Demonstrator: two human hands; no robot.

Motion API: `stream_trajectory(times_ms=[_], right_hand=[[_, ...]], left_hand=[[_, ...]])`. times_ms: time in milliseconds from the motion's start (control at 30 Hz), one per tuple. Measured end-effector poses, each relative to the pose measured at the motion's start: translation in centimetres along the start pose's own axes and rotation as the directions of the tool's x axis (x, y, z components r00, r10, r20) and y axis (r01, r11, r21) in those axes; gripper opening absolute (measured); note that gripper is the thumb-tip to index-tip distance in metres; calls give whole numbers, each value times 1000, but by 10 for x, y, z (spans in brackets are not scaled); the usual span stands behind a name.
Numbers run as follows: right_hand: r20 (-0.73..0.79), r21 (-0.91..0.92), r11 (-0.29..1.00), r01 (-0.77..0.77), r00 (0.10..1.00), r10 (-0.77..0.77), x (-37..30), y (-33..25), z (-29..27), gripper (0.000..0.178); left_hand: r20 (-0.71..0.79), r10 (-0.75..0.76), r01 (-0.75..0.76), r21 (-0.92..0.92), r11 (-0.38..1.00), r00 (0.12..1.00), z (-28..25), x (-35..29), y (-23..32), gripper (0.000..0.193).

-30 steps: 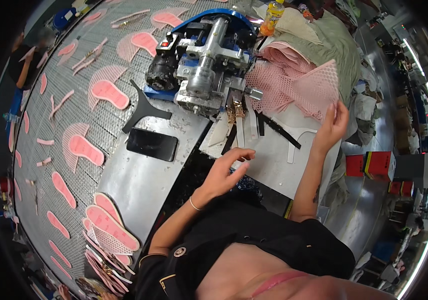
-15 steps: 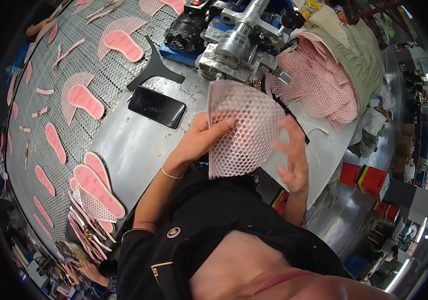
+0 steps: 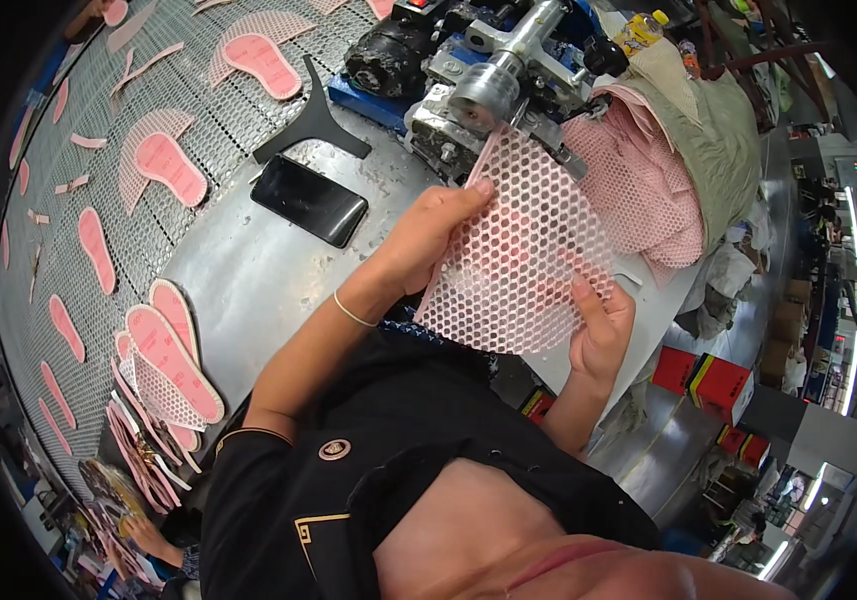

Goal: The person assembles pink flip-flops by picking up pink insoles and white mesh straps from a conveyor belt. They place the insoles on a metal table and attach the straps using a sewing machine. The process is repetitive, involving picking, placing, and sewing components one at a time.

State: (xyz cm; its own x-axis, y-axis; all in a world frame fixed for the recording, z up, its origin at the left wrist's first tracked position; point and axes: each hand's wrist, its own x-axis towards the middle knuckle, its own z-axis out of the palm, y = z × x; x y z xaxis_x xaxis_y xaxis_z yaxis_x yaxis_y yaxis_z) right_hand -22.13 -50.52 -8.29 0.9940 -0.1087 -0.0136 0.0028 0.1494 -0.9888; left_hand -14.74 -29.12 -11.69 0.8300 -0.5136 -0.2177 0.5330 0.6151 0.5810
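A pale pink honeycomb-mesh fabric piece [image 3: 524, 255], roughly fan-shaped, is stretched between my two hands. Along its left edge, my left hand [image 3: 429, 230] pinches it with the thumb on top. My right hand [image 3: 601, 325] grips the lower right edge, thumb above and fingers partly hidden. The far corner of the fabric reaches up to the front of a metal machine [image 3: 484, 95] with a round steel wheel; whether it is under the machine's working part I cannot tell. A pile of similar pink mesh [image 3: 639, 185] lies right of the machine, partly wrapped in an olive cloth [image 3: 724, 140].
A black phone [image 3: 309, 200] and a dark forked bracket [image 3: 314, 125] lie on the metal table [image 3: 239, 265]. At left, a wire-mesh conveyor [image 3: 139, 250] carries pink insoles. Stacked insoles [image 3: 174, 360] sit near my left elbow. Red boxes [image 3: 719, 390] stand at right. Another person's hand [image 3: 149, 538] shows lower left.
The mesh piece has moved up to the machine and turned. My right hand, loose with spread fingers before, now grips its lower right edge. My left hand has shifted up and right along the fabric.
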Motion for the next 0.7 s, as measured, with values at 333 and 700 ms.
stream_trajectory(times_ms=[333, 700], right_hand=[[128, -80, 997, -11, 992, 21, 49, 6, 70, 20], [74, -607, 744, 278, 952, -296, 55, -6, 76, 13]], left_hand=[[-242, 320, -285, 170, 943, 916, -37, -33, 15, 30], [-24, 284, -244, 447, 861, 958, -28, -70, -42, 31]])
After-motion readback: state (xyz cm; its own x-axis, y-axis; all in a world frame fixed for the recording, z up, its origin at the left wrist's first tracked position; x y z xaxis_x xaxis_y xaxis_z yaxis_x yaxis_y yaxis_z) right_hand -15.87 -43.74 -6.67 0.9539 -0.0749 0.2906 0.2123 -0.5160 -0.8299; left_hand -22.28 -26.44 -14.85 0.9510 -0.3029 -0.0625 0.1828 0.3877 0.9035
